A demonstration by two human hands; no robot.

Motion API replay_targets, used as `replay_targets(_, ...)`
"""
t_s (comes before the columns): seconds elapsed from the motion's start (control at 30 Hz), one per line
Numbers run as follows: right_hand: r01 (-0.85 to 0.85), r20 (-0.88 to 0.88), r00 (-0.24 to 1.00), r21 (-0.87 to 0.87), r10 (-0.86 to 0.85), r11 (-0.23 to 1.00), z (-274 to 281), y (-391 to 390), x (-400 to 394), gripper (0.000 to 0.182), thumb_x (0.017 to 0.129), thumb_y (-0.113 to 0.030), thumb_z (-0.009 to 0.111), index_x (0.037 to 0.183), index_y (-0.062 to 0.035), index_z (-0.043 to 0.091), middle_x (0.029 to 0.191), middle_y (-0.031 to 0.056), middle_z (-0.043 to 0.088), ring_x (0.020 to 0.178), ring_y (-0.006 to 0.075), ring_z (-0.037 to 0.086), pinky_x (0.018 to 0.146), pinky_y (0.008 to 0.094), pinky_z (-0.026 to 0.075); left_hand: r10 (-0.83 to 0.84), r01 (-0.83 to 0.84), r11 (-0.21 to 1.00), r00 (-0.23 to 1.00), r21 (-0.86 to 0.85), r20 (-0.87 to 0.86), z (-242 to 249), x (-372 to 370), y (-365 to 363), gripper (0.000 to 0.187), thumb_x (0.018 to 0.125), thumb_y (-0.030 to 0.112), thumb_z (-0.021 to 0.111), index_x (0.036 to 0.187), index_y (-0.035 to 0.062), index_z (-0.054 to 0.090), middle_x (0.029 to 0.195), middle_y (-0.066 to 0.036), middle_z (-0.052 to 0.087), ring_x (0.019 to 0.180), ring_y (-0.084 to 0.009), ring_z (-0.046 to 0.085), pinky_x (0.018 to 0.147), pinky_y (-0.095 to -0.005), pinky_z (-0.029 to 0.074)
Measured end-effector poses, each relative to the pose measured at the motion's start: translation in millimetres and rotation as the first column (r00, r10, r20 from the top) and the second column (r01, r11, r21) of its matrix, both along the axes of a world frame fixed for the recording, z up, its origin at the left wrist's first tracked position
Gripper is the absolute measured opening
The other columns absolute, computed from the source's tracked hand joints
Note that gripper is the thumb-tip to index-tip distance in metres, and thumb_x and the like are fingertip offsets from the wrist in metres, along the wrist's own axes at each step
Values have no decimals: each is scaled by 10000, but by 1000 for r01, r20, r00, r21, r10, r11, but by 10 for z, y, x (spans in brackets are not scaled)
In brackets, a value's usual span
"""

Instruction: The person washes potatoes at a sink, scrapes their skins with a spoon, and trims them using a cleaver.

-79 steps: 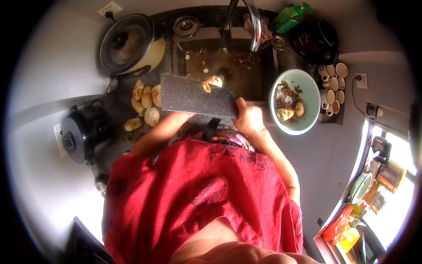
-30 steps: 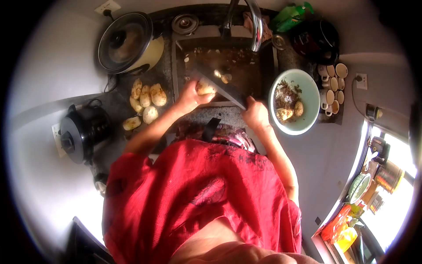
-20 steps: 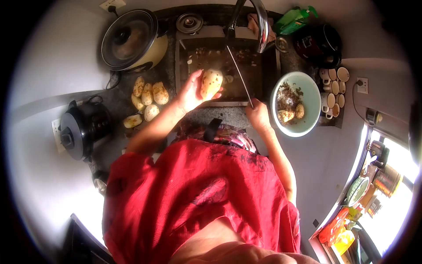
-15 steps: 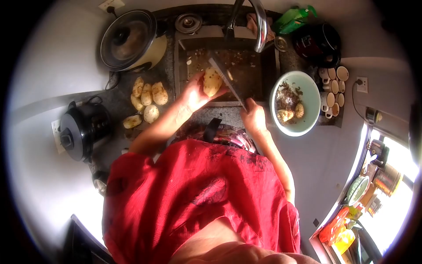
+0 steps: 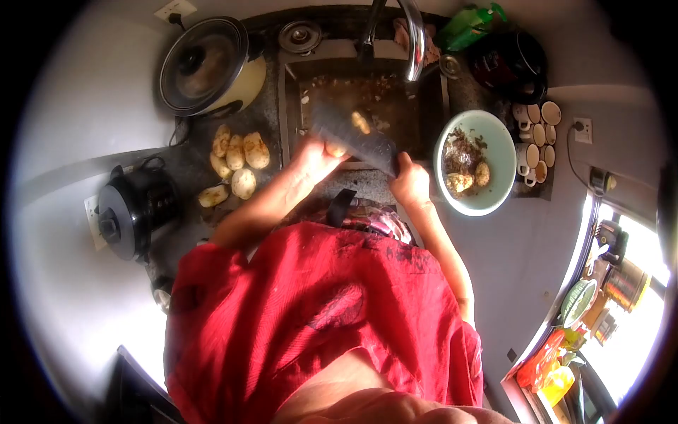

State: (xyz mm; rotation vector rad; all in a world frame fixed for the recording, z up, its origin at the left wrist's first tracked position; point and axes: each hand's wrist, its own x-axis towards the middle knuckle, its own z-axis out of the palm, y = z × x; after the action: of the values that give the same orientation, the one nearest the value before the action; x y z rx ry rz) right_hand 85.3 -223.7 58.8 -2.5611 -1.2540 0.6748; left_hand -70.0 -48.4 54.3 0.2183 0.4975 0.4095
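Note:
Over the sink's near edge, my left hand [image 5: 316,157] is closed around a peeled potato [image 5: 335,150], most of it hidden behind the blade. My right hand [image 5: 411,181] grips a cleaver [image 5: 357,138] by its handle. Its broad, dark blade faces up at me and slants up to the left across the potato. A small yellowish potato piece [image 5: 361,123] shows against the blade; whether it sticks there cannot be told. Below lies the sink [image 5: 436,106], with scraps and murky water in it.
Several peeled potatoes [image 5: 244,183] lie on the left counter beside a lidded cooker [image 5: 205,67]. A pale green basin [image 5: 510,166] on the right holds peelings and two brownish potatoes [image 5: 459,183]. The faucet [image 5: 417,42] arches over the sink. Several mugs [image 5: 527,154] stand far right.
The cleaver has turned from edge-on to flat, so its blade now covers most of the potato. A potato piece now shows on the blade's face. Both hands stay near the same place.

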Motion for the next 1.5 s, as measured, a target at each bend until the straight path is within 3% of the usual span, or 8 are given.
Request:
replay_targets(0.3, -42, -87, 994, 226, 63, 973, 335, 5, -210, 347, 690, -153, 667, 982, -45, 514, 731, 213, 634, 719, 400, 633, 650, 467, 512, -31, -43, 912, 984, 407, 175, 7, 96, 22, 335, 881, 350, 601, 1062, 68, 607, 953, -86, 664, 894, -211, 651, 849, -370, 541)
replay_targets(0.47, -156, -16, 986, 226, 164, 961, 382, 105, -269, 289, 711, -165, 634, 931, -55, 483, 691, 195, 630, 664, 389, 631, 619, 468, 500, 16, -22, 999, 989, -41, -148, -89, 120, -35, 256, 934, 286, 503, 1003, 70, 621, 910, -81, 669, 820, -206, 661, 739, -325, 555)
replay_targets(0.57, -122, 3, 992, 160, 123, 980, 243, 100, -199, 294, 710, -158, 630, 942, -55, 481, 694, 199, 632, 667, 385, 635, 617, 468, 501, -191, 177, 981, 787, 81, 586, -272, 181, 20, 259, 928, 297, 526, 1028, 77, 618, 956, -69, 662, 891, -185, 646, 793, -331, 546)
replay_targets(0.7, 20, 27, 999, 21, -20, 1000, -44, 50, -45, 299, 734, -187, 637, 969, -40, 526, 743, 212, 646, 740, 390, 644, 685, 470, 518, 120, -105, 991, 975, 85, -187, 162, 138, -159, 318, 865, 330, 644, 1067, 91, 585, 1027, -87, 629, 964, -218, 614, 834, -399, 527)
replay_targets(1.1, 32, -166, 986, 194, 1, 980, 381, -35, -172, 297, 708, -159, 650, 953, -37, 537, 744, 227, 630, 745, 411, 629, 679, 472, 502, -170, 73, 965, 908, 253, 383, -217, 94, 80, 374, 938, 300, 524, 1213, 45, 512, 1129, -132, 615, 1076, -257, 595, 976, -404, 483)
replay_targets(1.2, -103, -76, 989, 228, 123, 968, 510, 16, -257, 328, 685, -168, 659, 950, -49, 507, 696, 203, 624, 689, 392, 632, 636, 463, 503, 13, 6, 998, 962, 69, -273, 99, -8, -75, 338, 941, 353, 503, 1026, 40, 601, 908, -120, 666, 761, -235, 667, 705, -345, 559)
replay_targets(1.47, -230, -15, 970, 255, 241, 939, 482, 34, -302, 353, 634, -148, 651, 934, -59, 486, 652, 178, 615, 642, 381, 628, 613, 464, 501, -64, 42, 977, 993, -210, -101, -469, 170, -260, 514, 884, 539, 515, 1006, 47, 600, 856, -124, 655, 759, -222, 651, 700, -335, 543)
replay_targets(1.5, -229, -15, 971, 254, 241, 940, 488, 37, -303, 353, 634, -148, 651, 934, -59, 486, 652, 178, 615, 642, 381, 628, 613, 464, 501, 67, -15, 983, 957, 184, -281, -373, 224, -387, 534, 883, 555, 510, 1015, 45, 595, 904, -133, 646, 777, -234, 647, 715, -349, 546)
